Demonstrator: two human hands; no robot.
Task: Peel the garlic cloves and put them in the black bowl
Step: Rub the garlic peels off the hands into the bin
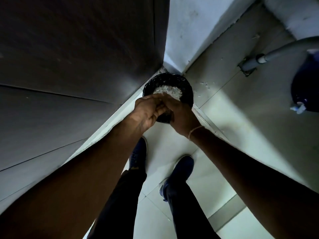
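Observation:
My left hand [147,110] and my right hand [179,112] meet, fingers touching, directly over a round bin lined with a black bag [187,87] in the corner of the floor. A heap of white garlic skins [168,90] lies inside the bin, just beyond my fingertips. The left hand's fingers curl against the right hand's fingers. Whatever may sit between them is hidden. No garlic clove and no black bowl shows in the head view.
A dark cabinet face [77,57] fills the left side and a pale wall [189,31] stands behind the bin. My two blue shoes [183,168] stand on the light tiled floor. A grey pipe [259,60] and a dark blue container [307,80] are at the right; scraps of skin [205,85] lie beside the bin.

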